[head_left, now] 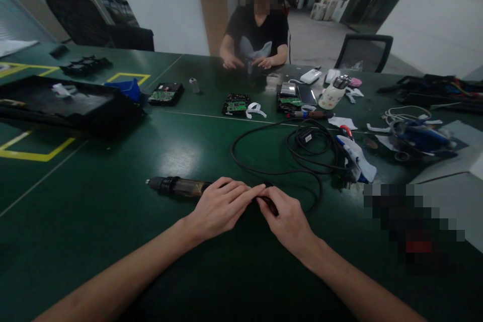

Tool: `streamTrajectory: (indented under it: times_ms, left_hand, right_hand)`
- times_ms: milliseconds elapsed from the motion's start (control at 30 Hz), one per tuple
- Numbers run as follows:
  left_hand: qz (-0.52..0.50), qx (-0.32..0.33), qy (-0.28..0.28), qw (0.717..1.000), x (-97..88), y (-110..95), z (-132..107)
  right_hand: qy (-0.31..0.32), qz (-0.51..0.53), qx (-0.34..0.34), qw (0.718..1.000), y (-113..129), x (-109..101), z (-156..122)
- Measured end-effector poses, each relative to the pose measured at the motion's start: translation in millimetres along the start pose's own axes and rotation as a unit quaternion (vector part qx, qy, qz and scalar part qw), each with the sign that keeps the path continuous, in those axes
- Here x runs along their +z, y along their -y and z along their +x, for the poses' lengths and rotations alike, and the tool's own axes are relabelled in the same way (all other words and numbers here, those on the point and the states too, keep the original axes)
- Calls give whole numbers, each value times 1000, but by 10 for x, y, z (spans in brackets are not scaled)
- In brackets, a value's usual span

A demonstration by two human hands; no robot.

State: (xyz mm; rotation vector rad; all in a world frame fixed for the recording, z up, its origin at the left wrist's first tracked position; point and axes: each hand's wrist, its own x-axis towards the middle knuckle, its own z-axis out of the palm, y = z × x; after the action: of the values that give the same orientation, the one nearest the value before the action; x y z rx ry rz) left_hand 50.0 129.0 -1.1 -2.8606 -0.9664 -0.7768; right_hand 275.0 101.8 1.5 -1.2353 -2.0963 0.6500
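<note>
An electric screwdriver (184, 187) with a black nose and a brownish see-through body lies on the green table, its tip pointing left. My left hand (222, 206) is wrapped over the rear of its body, fingers pressed together. Close beside it, my right hand (289, 216) pinches a dark piece at the tool's back end, where the cable seems to join; the fingers hide the joint. The black cable (320, 188) loops away behind my right hand into a loose coil.
Circuit-board units (236, 104) and a patterned cup (332, 94) stand farther back. A second screwdriver (311, 114) lies behind the coil. At right are a glove (358, 158) and a blue tool (418, 136); at left, a black tray (75, 118). Across the table sits a person (260, 30).
</note>
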Motion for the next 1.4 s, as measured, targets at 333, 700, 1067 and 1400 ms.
streamTrajectory:
  times_ms: [333, 700, 1067, 1400]
  left_hand:
    - [7, 5, 13, 1000, -15, 8, 0]
    - [14, -6, 8, 1000, -19, -6, 3]
    - [20, -25, -6, 999, 3, -14, 10]
    - [17, -24, -5, 1000, -3, -8, 13]
  right_hand:
    - [5, -3, 1, 1000, 1, -5, 3]
    - [1, -10, -2, 1000, -12, 5, 3]
    - [3, -3, -2, 1000, 3, -11, 7]
    - [5, -4, -1, 1000, -10, -1, 7]
